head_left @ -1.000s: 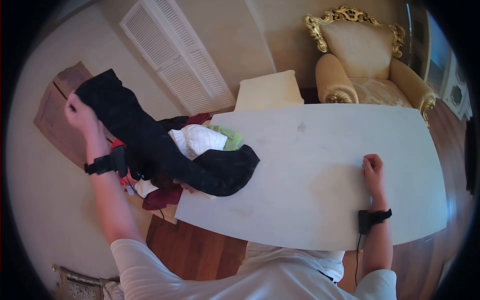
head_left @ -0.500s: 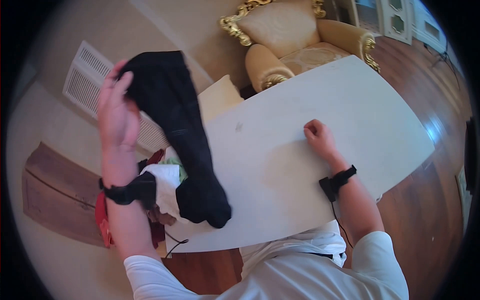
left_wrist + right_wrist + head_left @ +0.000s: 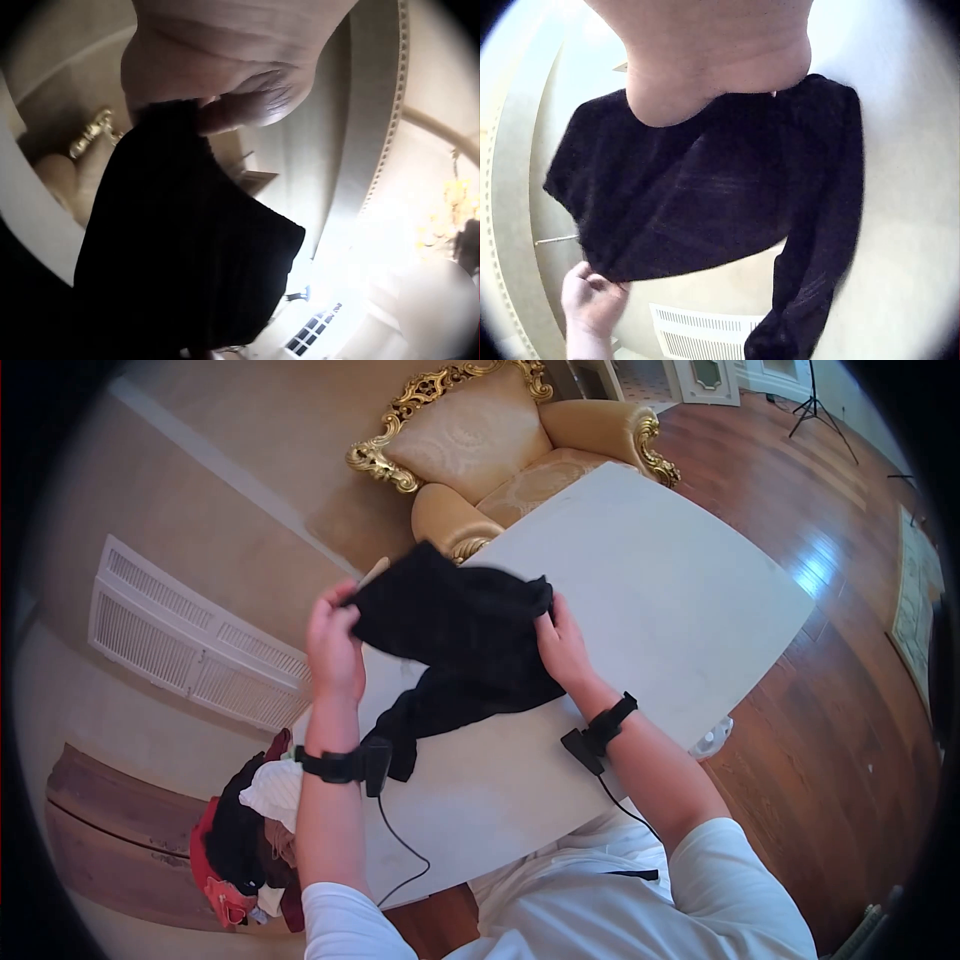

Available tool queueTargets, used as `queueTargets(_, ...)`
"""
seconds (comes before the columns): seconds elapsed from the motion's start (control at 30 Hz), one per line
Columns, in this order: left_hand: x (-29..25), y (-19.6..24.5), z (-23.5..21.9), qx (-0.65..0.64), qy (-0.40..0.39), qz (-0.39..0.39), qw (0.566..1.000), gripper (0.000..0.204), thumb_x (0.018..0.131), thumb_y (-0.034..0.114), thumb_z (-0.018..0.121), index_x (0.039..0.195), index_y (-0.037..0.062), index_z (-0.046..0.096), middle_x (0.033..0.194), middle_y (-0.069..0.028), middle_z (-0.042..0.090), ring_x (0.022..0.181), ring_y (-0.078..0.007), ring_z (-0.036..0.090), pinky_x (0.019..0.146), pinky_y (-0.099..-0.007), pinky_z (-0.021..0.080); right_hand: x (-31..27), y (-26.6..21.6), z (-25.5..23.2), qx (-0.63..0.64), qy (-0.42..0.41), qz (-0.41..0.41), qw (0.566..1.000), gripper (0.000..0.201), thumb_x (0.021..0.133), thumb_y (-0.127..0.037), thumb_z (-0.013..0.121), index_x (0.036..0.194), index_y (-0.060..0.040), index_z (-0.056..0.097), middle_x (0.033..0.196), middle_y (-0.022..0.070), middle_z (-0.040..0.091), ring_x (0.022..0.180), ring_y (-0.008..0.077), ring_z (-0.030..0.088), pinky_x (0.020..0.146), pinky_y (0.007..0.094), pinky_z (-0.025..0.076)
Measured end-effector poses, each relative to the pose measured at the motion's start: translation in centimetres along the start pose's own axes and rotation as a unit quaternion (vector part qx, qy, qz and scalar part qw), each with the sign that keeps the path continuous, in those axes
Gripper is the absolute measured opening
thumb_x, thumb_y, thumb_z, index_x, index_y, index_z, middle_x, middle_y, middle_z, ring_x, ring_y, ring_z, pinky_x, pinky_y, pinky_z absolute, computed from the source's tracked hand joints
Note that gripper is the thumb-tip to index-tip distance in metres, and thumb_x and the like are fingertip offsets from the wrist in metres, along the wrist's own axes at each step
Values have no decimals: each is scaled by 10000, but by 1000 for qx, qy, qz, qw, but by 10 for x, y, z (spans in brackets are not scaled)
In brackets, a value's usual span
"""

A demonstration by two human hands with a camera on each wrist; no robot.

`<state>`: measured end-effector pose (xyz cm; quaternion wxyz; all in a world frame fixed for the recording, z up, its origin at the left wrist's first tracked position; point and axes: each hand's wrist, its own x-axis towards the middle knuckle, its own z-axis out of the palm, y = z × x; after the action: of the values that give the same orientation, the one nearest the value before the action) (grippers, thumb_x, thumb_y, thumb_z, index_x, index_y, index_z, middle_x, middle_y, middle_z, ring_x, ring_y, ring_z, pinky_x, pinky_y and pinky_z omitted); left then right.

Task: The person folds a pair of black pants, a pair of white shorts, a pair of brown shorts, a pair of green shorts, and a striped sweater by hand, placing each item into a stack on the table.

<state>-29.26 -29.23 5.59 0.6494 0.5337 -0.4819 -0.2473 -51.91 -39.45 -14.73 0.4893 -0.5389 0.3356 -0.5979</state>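
Note:
A black garment is stretched between my two hands above the table. At its left end, my left hand pinches the edge between thumb and fingers; the left wrist view shows the dark cloth hanging from that grip. My right hand grips the opposite edge. Below the hands, a long narrow part of the garment droops toward the tabletop. Seen from the right wrist, the garment has a wide upper part, and the fingers of my right hand are mostly hidden.
A white table extends under the garment. At its left edge lies a pile of clothes, with a white knit piece and a red piece. A gilded armchair stands behind, and a louvred panel is at left.
The black garment has come from over the clothes pile to above the table, carried by my left hand. My right hand has risen from the tabletop and taken hold of it. The view has turned right.

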Motion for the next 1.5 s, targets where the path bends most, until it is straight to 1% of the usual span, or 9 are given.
queueTargets(0.07,-21,-61,-46,183,28,-61,981,343,967,4,558,1297,45,643,1176,-17,643,1089,-126,594,970,-278,468,-1,9,6,-67,65,-28,995,484,1059,-290,592,1447,-10,521,1358,252,598,1312,403,557,1113,450,444)
queueTargets(0.2,-81,-120,-86,190,49,-192,962,278,992,74,631,1266,42,662,1183,-41,666,1078,-141,626,928,-295,512,-2,10,5,-98,77,-92,988,547,993,-266,668,1457,-24,510,1379,250,567,1360,419,503,1129,467,430)
queueTargets(0.47,-120,-168,-86,409,-31,-167,897,457,930,286,792,1269,14,652,1214,-140,633,1095,-251,658,973,-374,535,-17,-13,1,-309,-259,-151,903,812,881,-358,783,1565,-82,444,1436,193,592,1484,440,395,1213,484,358)
queueTargets(0.73,-119,-167,-80,322,-36,-139,936,467,952,253,775,1322,4,638,1275,-128,635,1174,-223,628,1006,-347,518,-9,-14,-4,-318,-329,-137,879,649,851,-324,825,1431,-123,615,1164,132,667,1162,375,572,1057,456,465)
queueTargets(0.83,-119,-168,-102,203,-36,-185,961,436,970,225,754,1331,7,639,1239,-119,684,1176,-209,645,1003,-343,525,-8,-6,-6,-338,-323,-148,871,498,852,-292,827,1286,-91,686,1161,140,677,1174,368,585,1041,450,477)
queueTargets(1.13,-133,-174,-118,171,-15,-155,973,375,970,241,758,1260,21,667,1176,-104,702,1107,-192,664,987,-341,537,-4,7,-4,-359,-316,-155,865,349,839,-247,840,1093,-59,690,1136,140,680,1097,351,633,962,434,515)
queueTargets(1.33,-134,-167,-108,142,24,-140,980,645,881,510,820,1203,-25,655,1039,-133,721,892,-205,705,821,-344,582,-18,-65,31,-456,-445,-127,761,310,825,-243,857,1034,-53,732,1118,182,666,1114,362,628,955,429,519)
queueTargets(1.43,-138,-147,-104,37,24,-229,973,813,828,652,816,1205,-46,636,995,-139,712,785,-199,701,742,-331,582,-28,-70,65,-426,-446,-369,695,318,831,-262,864,1028,-38,752,1181,211,664,1148,378,635,966,439,525)
queueTargets(1.5,-136,-150,-104,-52,5,-281,958,881,802,706,810,1205,-56,626,989,-149,705,730,-195,693,692,-327,576,-41,-73,93,-396,-479,-357,697,323,844,-272,861,1025,-24,760,1232,220,657,1147,377,648,957,432,535)
